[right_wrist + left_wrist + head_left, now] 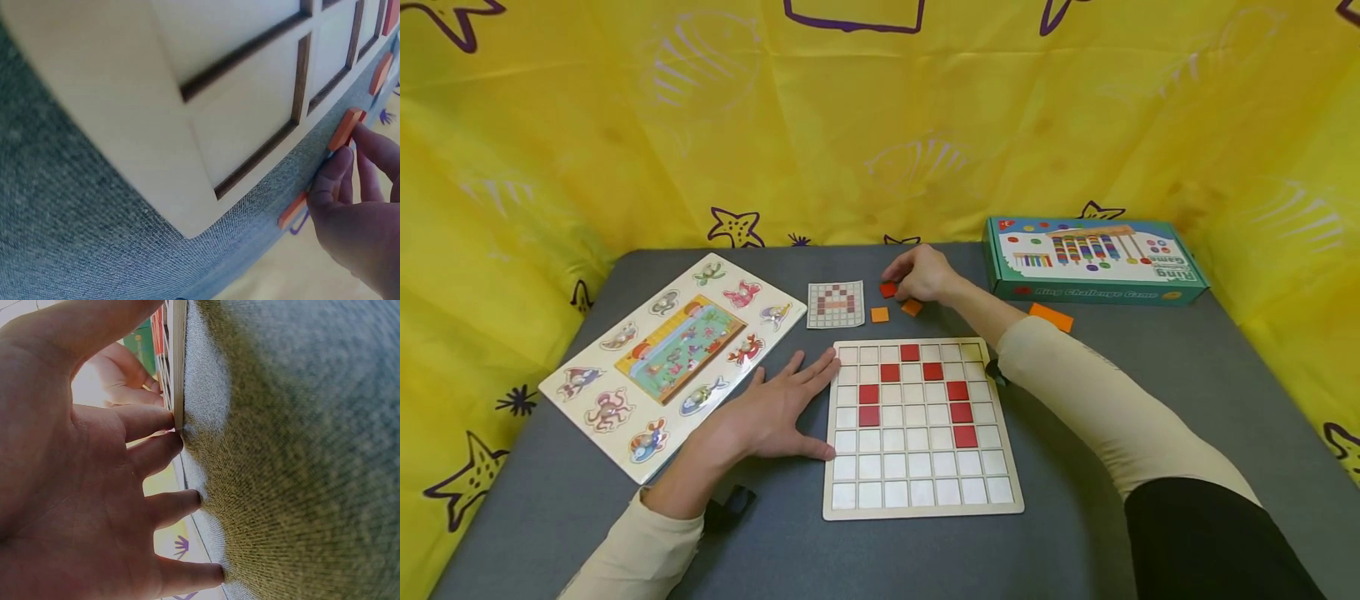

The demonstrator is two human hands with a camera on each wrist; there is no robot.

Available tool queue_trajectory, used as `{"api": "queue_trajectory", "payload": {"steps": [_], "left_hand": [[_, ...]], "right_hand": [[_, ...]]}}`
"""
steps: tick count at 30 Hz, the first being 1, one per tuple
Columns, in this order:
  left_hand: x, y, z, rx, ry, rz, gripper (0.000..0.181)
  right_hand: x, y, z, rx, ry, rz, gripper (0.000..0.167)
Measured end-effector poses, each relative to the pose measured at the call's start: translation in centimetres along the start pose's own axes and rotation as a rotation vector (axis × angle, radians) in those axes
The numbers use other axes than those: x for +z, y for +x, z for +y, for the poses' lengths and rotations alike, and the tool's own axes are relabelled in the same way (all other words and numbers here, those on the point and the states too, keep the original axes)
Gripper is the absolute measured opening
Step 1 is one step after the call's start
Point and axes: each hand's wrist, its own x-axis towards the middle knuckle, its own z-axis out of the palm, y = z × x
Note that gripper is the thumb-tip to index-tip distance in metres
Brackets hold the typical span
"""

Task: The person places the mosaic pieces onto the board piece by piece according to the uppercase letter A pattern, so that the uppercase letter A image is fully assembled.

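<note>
A wooden grid board [922, 512] lies on the grey table, with several red tiles [964, 437] forming an arch in its squares. My left hand [775, 412] rests at the board's left edge, fingers spread; in the left wrist view the fingertips [177, 447] touch the cloth and the board's side. Beyond the board, my right hand [925, 275] pinches a red tile [888, 289] between thumb and fingers. The right wrist view shows only a sliver of that tile, behind an orange tile [345, 129]. Another orange tile [880, 315] lies nearby.
A small pattern card [836, 304] lies behind the board. On the left is a sea-animal peg puzzle [640, 467]. At the back right stands a green ring game box [1097, 292], with orange pieces [1051, 317] before it. A yellow curtain [820, 150] hangs behind the table.
</note>
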Motion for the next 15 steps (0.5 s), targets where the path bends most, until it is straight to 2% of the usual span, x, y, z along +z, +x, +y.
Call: {"api": "queue_trajectory", "payload": {"steps": [15], "left_hand": [[0.05,0.09,-0.09,-0.008,0.001,-0.007,0.120]], "right_hand": [[0.11,0.21,-0.10,-0.029,-0.060,0.008,0.026]]}}
